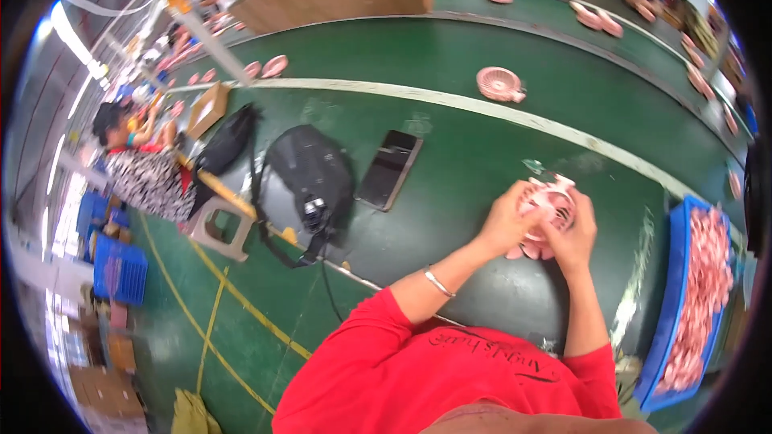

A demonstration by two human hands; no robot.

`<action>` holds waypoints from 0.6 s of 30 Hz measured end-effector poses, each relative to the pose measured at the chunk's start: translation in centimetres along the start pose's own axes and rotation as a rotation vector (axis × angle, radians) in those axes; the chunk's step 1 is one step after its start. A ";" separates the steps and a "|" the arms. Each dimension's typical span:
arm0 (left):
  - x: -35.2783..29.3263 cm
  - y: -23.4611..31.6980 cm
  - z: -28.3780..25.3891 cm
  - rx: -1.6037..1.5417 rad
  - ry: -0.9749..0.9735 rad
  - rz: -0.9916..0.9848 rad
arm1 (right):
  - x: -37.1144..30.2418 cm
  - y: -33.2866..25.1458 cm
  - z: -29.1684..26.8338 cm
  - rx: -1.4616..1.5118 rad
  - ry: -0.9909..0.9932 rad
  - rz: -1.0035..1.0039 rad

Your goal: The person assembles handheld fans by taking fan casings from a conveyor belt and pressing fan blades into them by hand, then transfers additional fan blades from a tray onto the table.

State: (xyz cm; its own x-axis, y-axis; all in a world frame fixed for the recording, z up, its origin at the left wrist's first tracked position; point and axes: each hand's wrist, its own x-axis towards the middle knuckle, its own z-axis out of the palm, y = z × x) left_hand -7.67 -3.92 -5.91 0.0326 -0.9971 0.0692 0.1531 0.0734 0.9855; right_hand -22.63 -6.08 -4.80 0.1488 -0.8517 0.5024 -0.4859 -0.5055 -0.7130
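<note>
Over the green tabletop, both my hands grip a pink round plastic fan casing [560, 202] with a ring-shaped rim and slots. My left hand [507, 219] is closed on its left side, the thumb pressed toward the middle. On the right side my right hand [574, 235] is wrapped round the rim, its thumb also on the front. Just below the casing, several more pink pieces [532, 250] show partly, and my hands and the casing hide the rest. A small clear scrap [532, 166] lies beyond my left hand.
To the right stands a blue crate [674, 305] full of pink parts. A phone [390, 170] and a black bag [310, 173] lie left on the table. Beyond a pale rail, a pink slotted casing [499, 83] rests on the green belt. Co-workers sit at left and far right.
</note>
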 end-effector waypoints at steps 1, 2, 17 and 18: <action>0.2 -1.0 -0.3 0.042 0.003 0.057 | 0.2 0.2 0.4 0.157 -0.069 0.123; 0.2 -1.0 -0.1 0.062 -0.010 0.057 | -0.1 1.2 0.7 0.250 -0.089 0.152; 0.0 0.7 0.0 0.081 0.022 0.104 | 0.0 0.6 0.8 0.097 -0.081 0.035; 0.0 0.5 0.0 0.102 0.021 0.112 | 0.0 0.4 0.7 0.077 -0.078 0.051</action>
State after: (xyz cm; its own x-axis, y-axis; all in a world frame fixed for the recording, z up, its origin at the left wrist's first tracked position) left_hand -7.61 -3.91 -5.46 0.0646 -0.9820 0.1776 0.0464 0.1807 0.9824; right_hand -22.24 -6.43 -5.44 0.1938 -0.8832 0.4270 -0.4278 -0.4678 -0.7734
